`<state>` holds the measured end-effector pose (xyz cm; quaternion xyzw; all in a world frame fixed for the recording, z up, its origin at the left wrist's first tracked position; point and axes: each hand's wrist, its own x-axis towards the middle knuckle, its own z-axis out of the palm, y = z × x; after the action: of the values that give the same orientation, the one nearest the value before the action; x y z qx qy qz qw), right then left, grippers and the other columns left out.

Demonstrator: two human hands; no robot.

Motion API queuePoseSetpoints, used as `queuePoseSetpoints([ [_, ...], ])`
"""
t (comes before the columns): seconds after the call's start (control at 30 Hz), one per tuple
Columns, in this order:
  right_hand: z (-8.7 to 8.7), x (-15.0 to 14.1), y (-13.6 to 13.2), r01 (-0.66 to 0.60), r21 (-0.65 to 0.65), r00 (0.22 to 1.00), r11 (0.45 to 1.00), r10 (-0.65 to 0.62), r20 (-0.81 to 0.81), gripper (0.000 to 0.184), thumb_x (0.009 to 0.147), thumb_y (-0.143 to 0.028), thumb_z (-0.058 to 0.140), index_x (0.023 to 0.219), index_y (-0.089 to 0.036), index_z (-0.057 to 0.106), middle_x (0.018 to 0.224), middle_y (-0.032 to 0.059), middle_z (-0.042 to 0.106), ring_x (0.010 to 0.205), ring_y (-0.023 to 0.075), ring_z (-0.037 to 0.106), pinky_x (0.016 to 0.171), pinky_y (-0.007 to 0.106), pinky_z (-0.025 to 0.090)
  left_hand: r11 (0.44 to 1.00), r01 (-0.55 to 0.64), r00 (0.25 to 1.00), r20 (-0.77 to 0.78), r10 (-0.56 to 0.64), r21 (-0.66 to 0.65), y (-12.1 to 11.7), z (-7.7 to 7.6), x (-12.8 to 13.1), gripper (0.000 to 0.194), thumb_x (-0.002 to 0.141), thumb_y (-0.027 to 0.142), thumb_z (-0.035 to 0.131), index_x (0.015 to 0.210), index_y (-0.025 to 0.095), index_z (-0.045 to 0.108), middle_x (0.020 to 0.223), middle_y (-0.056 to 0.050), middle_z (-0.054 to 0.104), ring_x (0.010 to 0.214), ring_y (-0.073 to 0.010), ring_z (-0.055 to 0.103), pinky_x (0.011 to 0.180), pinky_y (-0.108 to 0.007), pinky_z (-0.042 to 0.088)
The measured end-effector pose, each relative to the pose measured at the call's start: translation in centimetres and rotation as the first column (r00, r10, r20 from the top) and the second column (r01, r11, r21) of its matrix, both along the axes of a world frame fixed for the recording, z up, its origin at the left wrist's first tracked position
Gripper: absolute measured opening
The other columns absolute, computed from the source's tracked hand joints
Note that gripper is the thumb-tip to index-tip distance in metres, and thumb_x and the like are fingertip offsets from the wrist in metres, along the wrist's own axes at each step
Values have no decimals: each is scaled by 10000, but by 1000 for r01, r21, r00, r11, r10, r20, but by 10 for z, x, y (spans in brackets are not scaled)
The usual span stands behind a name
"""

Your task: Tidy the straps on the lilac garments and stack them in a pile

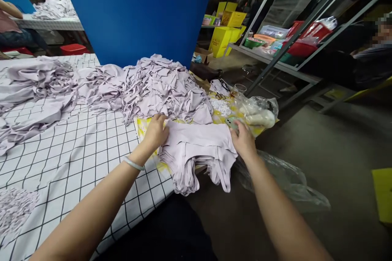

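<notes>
A neat stack of pale lilac strappy tops [202, 140] lies at the table corner, its straps hanging over the front edge. My left hand [157, 131], below a pale bangle [134, 163], grips the stack's upper left side with bent fingers. At the right side, my right hand [244, 138] has its fingers closed around the stack's edge; the fingertips under the cloth are partly hidden. Just beyond that hand lies a pale green phone [232, 123]. Directly behind the stack rises a large heap of loose lilac cloth pieces [165, 87].
More lilac fabric [39, 77] covers the left of the checked tablecloth [92, 142]. Small scraps [18, 208] lie nearer. Scissors [219, 96], white bits [221, 107] and bagged thread cones [260, 116] sit back right. A metal rack [281, 65] stands beyond; people sit at both sides.
</notes>
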<state>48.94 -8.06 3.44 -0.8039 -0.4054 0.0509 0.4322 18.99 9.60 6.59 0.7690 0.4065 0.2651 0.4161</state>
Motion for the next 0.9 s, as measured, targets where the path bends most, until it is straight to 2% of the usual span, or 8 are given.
queuePoseSetpoints([
  [0.13, -12, -13, 8, -159, -276, 905, 948, 252, 344, 564, 949, -427, 360, 1447, -179, 453, 1565, 147, 413, 1488, 304, 297, 1192, 548, 260, 850, 369, 886, -419, -199, 377, -18, -11, 6, 470, 968, 347, 483, 1409, 189, 522, 1574, -130, 403, 1507, -333, 242, 1228, -593, 95],
  [0.3, -46, 4, 2, -170, -534, 883, 828, 368, 291, 745, 891, -540, 286, 1491, -118, 413, 1573, 195, 394, 1489, 350, 303, 1159, 581, 323, 893, 408, 786, -572, -235, 193, -30, -14, -4, 692, 980, 539, 415, 1562, 185, 295, 1653, -140, 193, 1542, -344, 101, 1222, -625, 21],
  [0.43, -21, 7, 38, -5, -501, 798, 865, 305, 519, 640, 805, -515, 406, 1358, -256, 594, 1484, 225, 501, 1377, 487, 417, 1008, 755, 324, 948, 292, 910, -343, -234, 127, -43, -2, -51, 801, 949, 633, 413, 1593, 207, 199, 1671, -111, 62, 1544, -340, -27, 1220, -635, 17],
  [0.5, 9, -38, 83, -88, -386, 703, 918, 332, 630, 541, 826, -457, 427, 1248, -218, 666, 1372, 267, 584, 1283, 492, 504, 994, 716, 349, 987, 151, 971, -192, -139, 48, -53, 1, -82, 777, 962, 644, 362, 1598, 234, 182, 1676, -80, 57, 1545, -319, -43, 1232, -616, 37],
  [0.6, 48, -163, 168, -522, -412, 552, 747, 664, 504, 390, 926, -401, 443, 1183, -221, 674, 1188, 152, 695, 1093, 322, 643, 935, 479, 493, 993, -3, 999, -47, -2, -115, -68, 5, -125, 753, 976, 646, 307, 1592, 222, 219, 1674, -68, 111, 1550, -296, -14, 1257, -563, 76],
  [0.67, 61, -252, 229, -630, -451, 469, 632, 773, 427, 260, 941, -294, 488, 1090, -228, 691, 1076, 98, 706, 996, 244, 650, 867, 357, 504, 982, -21, 1000, -1, 22, -189, -75, 9, -150, 746, 974, 652, 310, 1589, 237, 232, 1672, -45, 125, 1551, -288, -5, 1265, -546, 89],
  [0.73, 65, -316, 287, -616, -430, 478, 660, 747, 463, 250, 917, -194, 520, 1116, -180, 670, 1102, 134, 666, 1007, 252, 606, 858, 350, 474, 972, -51, 998, 17, 57, -230, -79, 11, -175, 724, 968, 649, 345, 1582, 275, 253, 1670, -20, 133, 1551, -286, 4, 1264, -554, 93],
  [0.9, 76, -364, 373, -595, -359, 514, 719, 684, 518, 236, 903, -109, 494, 1049, -129, 678, 1124, 198, 596, 1105, 306, 488, 914, 423, 389, 927, -253, 965, -5, 262, -277, -75, 3, -235, 659, 953, 639, 405, 1525, 311, 392, 1641, -27, 273, 1542, -288, 152, 1258, -557, 161],
])
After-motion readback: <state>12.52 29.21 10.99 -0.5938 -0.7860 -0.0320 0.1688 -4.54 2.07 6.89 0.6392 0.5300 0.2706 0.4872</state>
